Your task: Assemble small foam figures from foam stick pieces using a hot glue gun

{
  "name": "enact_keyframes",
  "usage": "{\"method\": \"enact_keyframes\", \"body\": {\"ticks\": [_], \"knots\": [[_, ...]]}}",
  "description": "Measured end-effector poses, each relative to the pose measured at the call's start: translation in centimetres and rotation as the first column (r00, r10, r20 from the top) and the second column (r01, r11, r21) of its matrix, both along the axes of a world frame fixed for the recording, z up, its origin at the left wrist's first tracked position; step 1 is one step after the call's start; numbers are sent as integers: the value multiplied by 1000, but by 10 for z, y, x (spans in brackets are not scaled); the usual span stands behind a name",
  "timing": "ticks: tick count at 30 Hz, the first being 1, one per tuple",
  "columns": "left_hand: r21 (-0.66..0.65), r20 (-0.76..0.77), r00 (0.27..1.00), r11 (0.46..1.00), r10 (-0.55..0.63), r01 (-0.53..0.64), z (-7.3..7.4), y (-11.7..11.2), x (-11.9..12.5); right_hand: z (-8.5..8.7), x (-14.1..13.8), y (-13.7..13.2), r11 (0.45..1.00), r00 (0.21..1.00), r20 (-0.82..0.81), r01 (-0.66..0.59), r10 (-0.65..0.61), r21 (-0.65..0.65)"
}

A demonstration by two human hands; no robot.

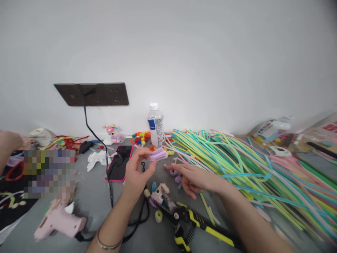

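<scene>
Between the thumb and fingers of my left hand (139, 167) is a lilac bundle of folded pipe cleaner (158, 154), held above the grey table. My right hand (193, 178) is palm down with the index finger stretched out, above small purple pieces (174, 172); nothing shows in its grip. Below and between my hands lies a small fuzzy doll head (159, 195) with big eyes. The jaws of black and yellow pliers (176, 215) lie across it. Beside them is a green and lilac coil (158, 216).
Many pastel pipe cleaners (237, 168) spread over the right side. A white-capped bottle (156, 126) stands by the wall near a finished fuzzy figure (113, 133). At left lie a pink-edged phone (120, 163) and a pink glue gun (60, 220) with a black cord. Another person's hand (10, 144) appears far left.
</scene>
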State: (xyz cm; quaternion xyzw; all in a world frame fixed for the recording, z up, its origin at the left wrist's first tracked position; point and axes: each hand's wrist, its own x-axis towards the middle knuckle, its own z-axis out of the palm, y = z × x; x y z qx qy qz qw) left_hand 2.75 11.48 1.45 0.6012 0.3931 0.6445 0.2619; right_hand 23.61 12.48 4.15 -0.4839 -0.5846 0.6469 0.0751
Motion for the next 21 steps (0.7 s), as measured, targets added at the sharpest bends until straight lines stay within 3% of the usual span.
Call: {"method": "enact_keyframes", "body": {"ticks": [10, 16, 18, 21], "knots": [[13, 10, 999, 999, -35, 34, -3, 0, -1, -2, 13, -4, 988, 991, 101, -98, 86, 121], [26, 9, 999, 998, -50, 50, -5, 1, -1, 1, 22, -3, 986, 988, 136, -88, 68, 142], [35, 7, 999, 998, -51, 51, -5, 1, -1, 3, 21, -1, 977, 993, 119, -42, 17, 208], [36, 6, 999, 998, -46, 46, -4, 2, -1, 2, 20, 6, 924, 986, 8, 154, -168, 349]]}}
